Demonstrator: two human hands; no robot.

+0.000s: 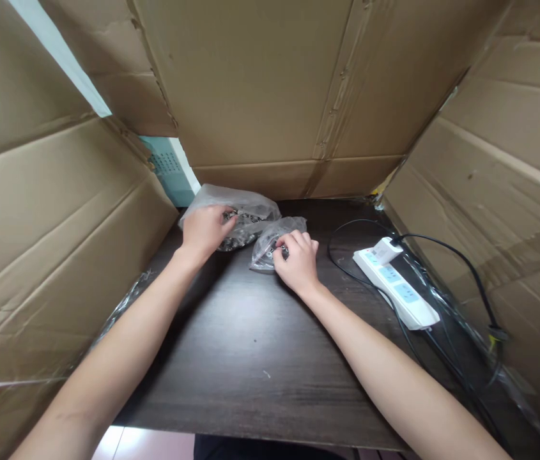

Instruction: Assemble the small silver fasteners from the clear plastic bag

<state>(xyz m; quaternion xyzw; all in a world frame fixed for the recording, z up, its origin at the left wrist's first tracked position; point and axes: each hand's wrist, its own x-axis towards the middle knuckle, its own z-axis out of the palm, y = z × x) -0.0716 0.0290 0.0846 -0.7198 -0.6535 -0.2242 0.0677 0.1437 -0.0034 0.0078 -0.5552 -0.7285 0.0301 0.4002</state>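
A larger clear plastic bag (pixel 245 197) lies open at the back of the table, with many small dark, shiny metal pieces (pixel 238 241) inside. My left hand (pixel 205 231) reaches into its mouth, thumb and fingers curled together over the pieces; what they pinch, if anything, is too small to make out. Just right of it, touching or nearly so, sits a smaller clear plastic bag (pixel 293 224) holding small round metal parts (pixel 270 253). Over this bag my right hand (pixel 297 260) bends its fingers and thumb together at the parts. Its fingertips are partly hidden.
The dark wooden table (pixel 250 370) is walled in by cardboard panels (pixel 260 83) at the back and both sides. On the right lies a white power strip (pixel 399 287) with a plugged-in white adapter (pixel 385 250) and loose black cables (pixel 466 262).
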